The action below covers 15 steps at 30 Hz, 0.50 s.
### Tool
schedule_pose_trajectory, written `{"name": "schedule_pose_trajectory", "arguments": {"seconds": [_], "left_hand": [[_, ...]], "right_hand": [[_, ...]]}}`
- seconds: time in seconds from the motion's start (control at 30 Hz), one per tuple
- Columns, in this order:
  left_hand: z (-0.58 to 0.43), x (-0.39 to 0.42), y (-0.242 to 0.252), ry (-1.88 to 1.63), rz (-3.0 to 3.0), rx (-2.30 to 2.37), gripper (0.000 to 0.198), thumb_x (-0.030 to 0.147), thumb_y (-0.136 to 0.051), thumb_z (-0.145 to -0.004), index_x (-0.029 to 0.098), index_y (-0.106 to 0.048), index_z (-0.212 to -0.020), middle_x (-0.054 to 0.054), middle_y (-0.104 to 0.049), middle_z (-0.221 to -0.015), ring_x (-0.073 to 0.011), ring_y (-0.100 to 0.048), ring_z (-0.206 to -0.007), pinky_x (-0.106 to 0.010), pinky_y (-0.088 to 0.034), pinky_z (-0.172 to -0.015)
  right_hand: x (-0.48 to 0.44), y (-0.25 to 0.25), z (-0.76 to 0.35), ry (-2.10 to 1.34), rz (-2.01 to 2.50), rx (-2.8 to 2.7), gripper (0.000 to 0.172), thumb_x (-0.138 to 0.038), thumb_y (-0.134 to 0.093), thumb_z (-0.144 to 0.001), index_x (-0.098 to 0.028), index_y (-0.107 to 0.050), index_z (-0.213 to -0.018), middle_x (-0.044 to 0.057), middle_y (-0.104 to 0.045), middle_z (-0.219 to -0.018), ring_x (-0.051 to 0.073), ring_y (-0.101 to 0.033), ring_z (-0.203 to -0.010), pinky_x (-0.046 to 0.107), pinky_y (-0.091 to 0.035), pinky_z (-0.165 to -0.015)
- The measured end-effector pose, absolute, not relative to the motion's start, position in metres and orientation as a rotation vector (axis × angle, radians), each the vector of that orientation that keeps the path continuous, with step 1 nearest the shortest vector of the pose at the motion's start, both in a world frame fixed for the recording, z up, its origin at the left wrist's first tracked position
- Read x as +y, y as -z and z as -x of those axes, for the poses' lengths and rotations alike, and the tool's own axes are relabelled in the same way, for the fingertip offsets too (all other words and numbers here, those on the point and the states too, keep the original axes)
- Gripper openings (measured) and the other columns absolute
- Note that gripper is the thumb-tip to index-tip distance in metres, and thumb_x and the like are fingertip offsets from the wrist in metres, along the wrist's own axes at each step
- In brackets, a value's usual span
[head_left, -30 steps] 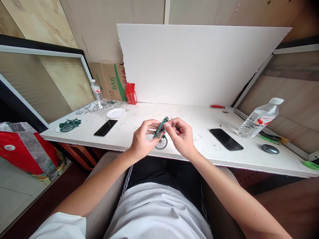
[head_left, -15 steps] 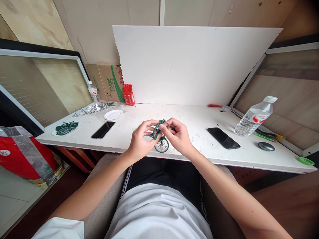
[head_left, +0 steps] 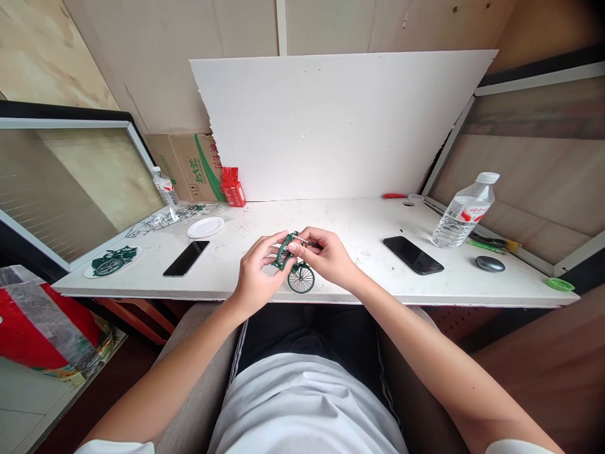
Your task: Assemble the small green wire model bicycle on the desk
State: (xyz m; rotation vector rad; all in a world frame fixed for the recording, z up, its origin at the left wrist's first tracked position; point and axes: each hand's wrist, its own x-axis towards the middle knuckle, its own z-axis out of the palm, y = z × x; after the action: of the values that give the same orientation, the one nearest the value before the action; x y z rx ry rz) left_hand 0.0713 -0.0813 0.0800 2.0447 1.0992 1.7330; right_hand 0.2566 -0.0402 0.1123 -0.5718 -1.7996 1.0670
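Note:
A small green model bicycle point(head_left: 301, 278) is held above the front edge of the white table, one spoked wheel hanging lowest. My left hand point(head_left: 258, 271) is closed round its left side, fingers and thumb gripping near the other wheel. From the right, my right hand point(head_left: 331, 257) pinches a thin tool point(head_left: 299, 239) with a pale shaft and a dark rear part. The tool's tip touches or nearly touches the top of the model; its exact kind is hard to make out. Fingers hide much of the model's middle.
On the table's left are an oval plate with green parts point(head_left: 113, 261), a phone point(head_left: 186, 258), a white lid-like plate point(head_left: 205, 227) and a red box point(head_left: 233, 187). A second phone point(head_left: 413, 255), a water bottle point(head_left: 466, 211) and a dark mouse point(head_left: 490, 263) stand right.
The view has shifted slightly, so the table items sit farther left. Both hands still hold the model and tool together, with the tool's pale shaft now showing more clearly.

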Motion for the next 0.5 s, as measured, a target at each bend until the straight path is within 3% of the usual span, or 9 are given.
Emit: {"name": "schedule_pose_trajectory", "arguments": {"seconds": [0.13, 0.2, 0.3, 0.4, 0.5], "left_hand": [[-0.072, -0.08, -0.078, -1.717, -2.017, 1.13, 0.052, 0.025, -0.079, -0.091, 0.023, -0.065, -0.141, -0.014, -0.074, -0.127, -0.0228, -0.077, -0.109, -0.03, -0.066, -0.088], [-0.072, -0.079, -0.076, -1.694, -2.0, 1.14, 0.052, 0.024, -0.078, -0.091, 0.024, -0.065, -0.141, -0.014, -0.074, -0.127, -0.0225, -0.077, -0.11, -0.029, -0.065, -0.088], [-0.072, -0.077, -0.075, -1.679, -1.976, 1.175, 0.056, 0.024, -0.081, -0.089, 0.025, -0.063, -0.142, -0.013, -0.074, -0.127, -0.0204, -0.077, -0.106, -0.027, -0.064, -0.086], [-0.071, -0.077, -0.079, -1.665, -1.996, 1.14, 0.068, 0.024, -0.082, -0.088, 0.026, -0.055, -0.151, -0.012, -0.074, -0.125, -0.0178, -0.078, -0.099, -0.027, -0.064, -0.084], [-0.068, -0.077, -0.083, -1.623, -2.041, 1.04, 0.074, 0.024, -0.079, -0.091, 0.025, -0.046, -0.158, -0.012, -0.075, -0.125, -0.0187, -0.077, -0.106, -0.031, -0.064, -0.092]], "right_hand": [[-0.037, -0.109, -0.257, -0.944, 0.704, -1.688, 0.049, -0.062, -0.087, -0.078, -0.022, -0.062, -0.093, -0.008, -0.041, -0.066, 0.01, -0.027, -0.058, 0.027, -0.027, -0.055], [-0.036, -0.108, -0.257, -0.914, 0.732, -1.661, 0.052, -0.059, -0.09, -0.076, -0.023, -0.063, -0.101, -0.01, -0.029, -0.065, 0.011, -0.023, -0.06, 0.027, -0.024, -0.055], [-0.034, -0.108, -0.258, -0.912, 0.725, -1.693, 0.058, -0.057, -0.089, -0.078, -0.023, -0.068, -0.12, -0.01, -0.022, -0.065, 0.012, -0.021, -0.061, 0.028, -0.024, -0.056], [-0.03, -0.109, -0.261, -0.947, 0.677, -1.756, 0.054, -0.057, -0.087, -0.081, -0.022, -0.075, -0.121, -0.01, -0.027, -0.061, 0.011, -0.025, -0.058, 0.028, -0.029, -0.057], [-0.027, -0.11, -0.266, -1.048, 0.62, -1.801, 0.05, -0.057, -0.082, -0.086, -0.019, -0.08, -0.118, -0.002, -0.059, -0.068, 0.013, -0.048, -0.06, 0.029, -0.041, -0.06]]}}
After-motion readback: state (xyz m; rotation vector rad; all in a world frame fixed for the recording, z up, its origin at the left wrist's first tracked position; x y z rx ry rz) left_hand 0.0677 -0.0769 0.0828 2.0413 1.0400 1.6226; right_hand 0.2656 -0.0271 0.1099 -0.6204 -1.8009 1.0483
